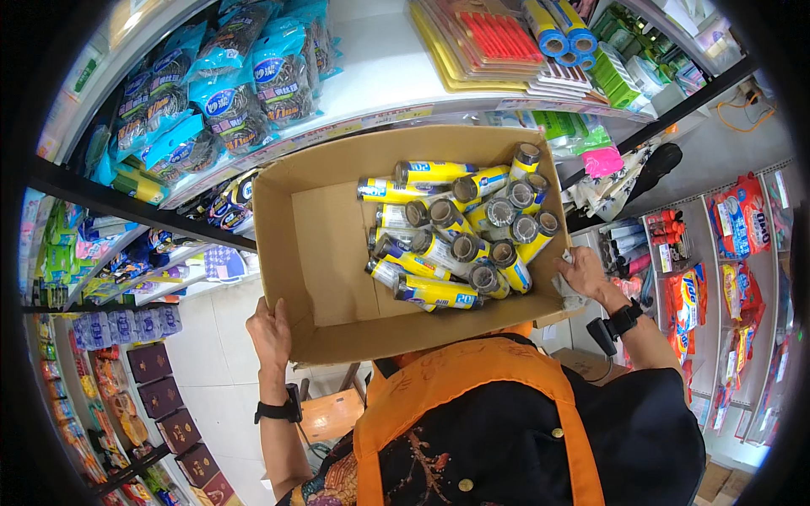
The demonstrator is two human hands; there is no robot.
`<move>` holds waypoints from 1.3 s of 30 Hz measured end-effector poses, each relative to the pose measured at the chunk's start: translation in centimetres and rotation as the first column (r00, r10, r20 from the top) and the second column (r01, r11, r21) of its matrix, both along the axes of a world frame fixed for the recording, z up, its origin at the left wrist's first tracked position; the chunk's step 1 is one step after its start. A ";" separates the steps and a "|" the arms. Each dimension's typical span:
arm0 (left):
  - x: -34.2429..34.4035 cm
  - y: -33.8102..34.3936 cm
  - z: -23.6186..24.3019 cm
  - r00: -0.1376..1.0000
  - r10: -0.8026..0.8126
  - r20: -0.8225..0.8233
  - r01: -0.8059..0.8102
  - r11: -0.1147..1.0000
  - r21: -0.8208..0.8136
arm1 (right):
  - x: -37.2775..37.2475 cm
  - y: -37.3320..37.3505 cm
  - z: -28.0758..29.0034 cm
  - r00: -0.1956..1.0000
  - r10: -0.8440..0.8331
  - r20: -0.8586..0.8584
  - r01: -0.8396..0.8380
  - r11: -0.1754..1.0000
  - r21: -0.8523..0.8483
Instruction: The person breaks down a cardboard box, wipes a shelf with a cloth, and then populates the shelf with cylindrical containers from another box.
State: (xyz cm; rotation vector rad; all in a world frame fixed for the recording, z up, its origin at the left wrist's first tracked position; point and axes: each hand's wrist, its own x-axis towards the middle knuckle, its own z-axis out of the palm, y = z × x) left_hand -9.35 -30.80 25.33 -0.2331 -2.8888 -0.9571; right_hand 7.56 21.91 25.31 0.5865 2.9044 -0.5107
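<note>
A brown cardboard box [337, 253] is held in front of me at waist height. Several yellow-and-blue cylindrical rolls with dark ends [456, 228] lie jumbled in its middle and right part, while its left side shows bare cardboard. My left hand [270, 329] grips the box at the lower left corner, fingers bent over the edge. My right hand [582, 274] holds the box at its right side, with something whitish and crumpled beside the fingers that I cannot make out clearly.
Above the box, a white shelf [363, 76] holds bagged steel scourers [219, 101], red items on yellow cards [481, 46] and blue-ended rolls [561, 34]. Packed shelves flank me, with detergent bags [738, 219] at right. A wooden stool [325, 417] stands on the tiled floor below.
</note>
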 end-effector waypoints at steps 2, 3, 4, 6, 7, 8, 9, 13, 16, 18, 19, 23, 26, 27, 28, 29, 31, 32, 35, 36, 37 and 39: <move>-0.8 0.1 -0.2 0.999 -0.005 -0.033 0.005 1.000 0.011 | -0.6 0.0 -0.2 1.000 0.010 -0.007 -0.010 1.000 0.022; -1.1 0.1 -0.2 0.997 -0.012 -0.072 0.014 1.000 0.024 | -0.9 -0.1 -0.1 0.999 -0.012 0.043 0.011 1.000 0.009; -1.6 0.3 -0.2 0.997 -0.011 -0.072 0.013 1.000 0.024 | -1.3 -0.1 -0.1 0.996 -0.037 0.087 0.037 0.999 -0.001; -2.6 0.5 0.0 0.999 -0.012 -0.041 0.010 0.999 -0.045 | -2.3 0.2 -0.2 0.998 -0.019 0.062 0.020 1.000 -0.007; -2.9 0.7 0.1 0.999 -0.020 -0.031 0.019 0.999 -0.048 | -2.2 0.2 -0.4 0.999 -0.010 0.048 0.011 1.000 -0.014; -3.2 0.9 0.4 0.999 -0.028 -0.024 0.026 0.996 -0.087 | -2.6 0.6 -0.8 0.998 -0.020 0.058 0.021 1.000 -0.016; -3.6 1.1 0.5 0.999 -0.037 -0.017 0.035 0.991 -0.126 | -3.3 1.3 -1.5 0.997 -0.003 0.077 0.005 1.000 -0.026; -4.2 0.4 -0.3 0.998 -0.059 0.023 0.062 0.985 -0.162 | -4.9 2.6 -1.8 0.982 0.040 0.184 -0.032 0.998 -0.050; -4.1 0.7 0.9 0.987 -0.091 0.133 0.113 0.979 -0.169 | -5.5 3.2 -1.5 0.960 0.013 0.281 0.009 0.997 -0.074; -3.8 1.1 1.7 0.983 -0.076 0.166 0.105 0.979 -0.172 | -5.8 3.0 -0.7 0.951 0.040 0.308 -0.012 0.996 -0.094; -3.8 1.1 2.2 0.984 -0.077 0.163 0.105 0.980 -0.172 | -6.3 2.9 0.1 0.952 0.039 0.305 -0.011 0.996 -0.093; -3.9 1.6 6.0 0.964 -0.031 0.263 0.156 0.870 -0.469 | -6.5 3.9 1.0 0.896 0.079 0.437 -0.042 0.995 -0.092; -3.7 4.6 10.6 0.965 0.012 0.263 0.076 0.943 -0.323 | -7.7 4.4 3.3 0.909 0.124 0.399 -0.136 0.991 0.003; -3.6 5.5 11.5 0.954 -0.002 0.298 0.068 0.975 -0.210 | -8.6 4.3 5.4 0.907 0.141 0.397 -0.186 0.980 0.076; -3.4 7.2 12.5 0.925 -0.057 0.376 0.080 0.996 -0.044 | -10.0 3.0 8.3 0.951 0.127 0.281 -0.119 0.992 -0.043; -3.2 9.0 13.0 0.887 -0.122 0.445 0.074 0.990 0.123 | -11.9 1.0 11.1 0.981 0.095 0.170 -0.066 0.983 -0.169; -3.3 12.0 11.8 0.756 -0.342 0.559 0.063 0.887 0.457 | -14.4 -3.5 13.8 0.995 0.073 -0.072 -0.094 0.926 -0.365; -3.5 13.9 11.3 0.651 -0.487 0.583 0.062 0.798 0.599 | -15.0 -5.4 12.8 0.957 0.065 -0.282 -0.211 0.825 -0.525; -4.2 18.6 9.0 0.378 -0.829 0.412 -0.151 0.384 0.911 | -17.0 -11.7 12.5 0.920 0.151 -0.362 -0.351 0.730 -0.587; -4.3 19.2 8.1 0.395 -0.822 0.410 -0.158 0.379 0.912 | -17.7 -13.2 10.8 0.855 0.170 -0.491 -0.464 0.673 -0.575; -4.6 19.9 7.2 0.382 -0.841 0.382 -0.251 0.304 0.919 | -18.6 -13.7 10.8 0.900 0.229 -0.371 -0.428 0.622 -0.655; -5.4 20.0 6.8 0.386 -0.854 0.348 -0.345 0.216 0.913 | -20.0 -14.5 9.5 0.907 0.286 -0.311 -0.414 0.458 -0.787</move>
